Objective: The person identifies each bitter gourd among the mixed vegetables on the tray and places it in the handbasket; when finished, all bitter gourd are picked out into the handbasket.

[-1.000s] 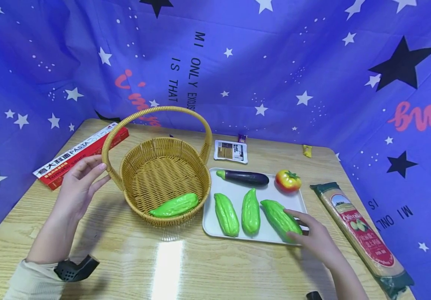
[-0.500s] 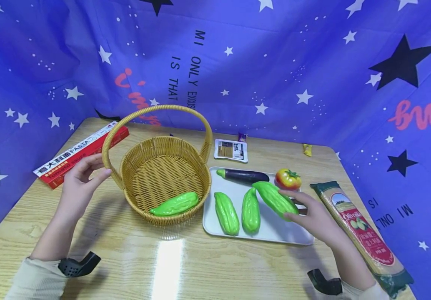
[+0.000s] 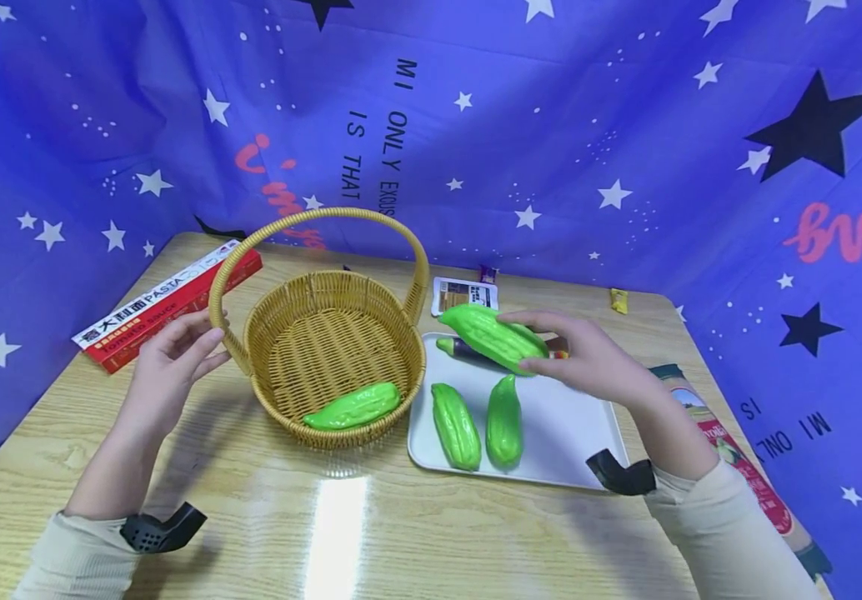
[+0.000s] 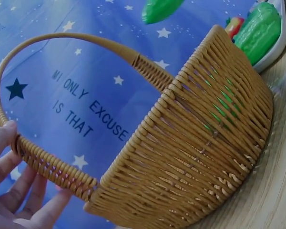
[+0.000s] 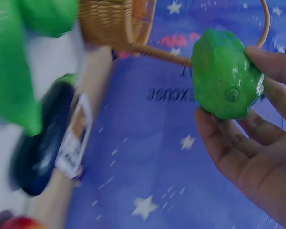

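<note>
At far left a red box (image 3: 168, 307) lies flat on the table, slanting away from the person. Beside it, the left hand (image 3: 168, 362) holds the left side of the basket handle (image 3: 326, 212), thumb and bent fingers at the cane. The basket (image 3: 333, 354) stands upright, with one green gourd (image 3: 353, 407) inside along its near wall.

Right of the basket is a white tray (image 3: 558, 437). Two loose gourds lie on it, the left one (image 3: 456, 427) and the right one (image 3: 504, 423), both pointing roughly away from the person. An eggplant (image 3: 463, 352) lies at the tray's far side, partly covered from view.

The governing relation: the held gourd (image 3: 487, 332) is raised off the tray, in front of the eggplant in the head view, to the right of the basket. Its long axis runs crosswise, the left end farther off and near the handle's right foot. The right hand (image 3: 588, 354) grips its right end between thumb and fingers; the left hand is well apart, across the basket.

Against the frame half a second earlier, the left hand and basket are essentially unchanged. The held gourd has moved left and away from the person, and the right hand now hides most of the tomato (image 3: 561, 355).
</note>
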Demonstrator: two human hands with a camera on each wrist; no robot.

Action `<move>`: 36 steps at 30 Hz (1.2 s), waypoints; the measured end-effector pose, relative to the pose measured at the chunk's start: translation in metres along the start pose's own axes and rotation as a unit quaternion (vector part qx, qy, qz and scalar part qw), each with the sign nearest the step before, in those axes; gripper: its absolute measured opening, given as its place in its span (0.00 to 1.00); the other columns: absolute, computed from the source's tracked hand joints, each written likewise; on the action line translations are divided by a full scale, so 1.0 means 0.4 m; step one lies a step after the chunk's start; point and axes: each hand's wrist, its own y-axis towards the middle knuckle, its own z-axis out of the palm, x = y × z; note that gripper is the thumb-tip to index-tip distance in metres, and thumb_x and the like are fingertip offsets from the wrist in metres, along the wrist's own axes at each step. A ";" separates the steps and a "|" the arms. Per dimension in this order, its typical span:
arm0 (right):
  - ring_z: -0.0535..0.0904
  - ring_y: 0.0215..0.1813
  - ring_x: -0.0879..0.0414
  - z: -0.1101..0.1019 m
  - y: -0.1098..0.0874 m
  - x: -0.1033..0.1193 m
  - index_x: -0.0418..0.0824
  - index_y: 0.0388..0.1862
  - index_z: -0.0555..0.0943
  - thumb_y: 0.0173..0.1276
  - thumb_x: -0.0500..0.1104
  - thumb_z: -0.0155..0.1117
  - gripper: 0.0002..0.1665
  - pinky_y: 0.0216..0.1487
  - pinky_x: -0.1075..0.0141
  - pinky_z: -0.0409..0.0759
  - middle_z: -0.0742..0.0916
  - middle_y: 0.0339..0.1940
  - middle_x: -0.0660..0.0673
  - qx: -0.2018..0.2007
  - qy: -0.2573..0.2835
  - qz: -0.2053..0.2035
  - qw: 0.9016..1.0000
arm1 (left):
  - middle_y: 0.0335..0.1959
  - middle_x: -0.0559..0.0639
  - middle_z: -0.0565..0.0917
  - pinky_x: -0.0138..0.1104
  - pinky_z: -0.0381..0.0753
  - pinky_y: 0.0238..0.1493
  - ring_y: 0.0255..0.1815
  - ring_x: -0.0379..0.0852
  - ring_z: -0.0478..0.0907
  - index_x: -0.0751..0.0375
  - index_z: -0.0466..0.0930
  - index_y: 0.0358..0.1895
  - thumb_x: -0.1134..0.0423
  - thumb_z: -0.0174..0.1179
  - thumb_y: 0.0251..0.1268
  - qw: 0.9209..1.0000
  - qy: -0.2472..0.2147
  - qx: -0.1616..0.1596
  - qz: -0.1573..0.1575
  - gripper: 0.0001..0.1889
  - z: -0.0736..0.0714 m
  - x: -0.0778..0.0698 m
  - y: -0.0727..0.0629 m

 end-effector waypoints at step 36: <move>0.63 0.72 0.57 0.104 0.415 0.185 0.53 0.64 0.72 0.60 0.31 0.61 0.34 0.75 0.60 0.64 0.73 0.68 0.55 0.234 0.037 -0.105 0.966 | 0.47 0.41 0.81 0.29 0.85 0.46 0.49 0.33 0.78 0.55 0.79 0.52 0.67 0.53 0.69 0.999 -0.032 0.013 -0.022 0.12 -0.005 -0.007 -0.002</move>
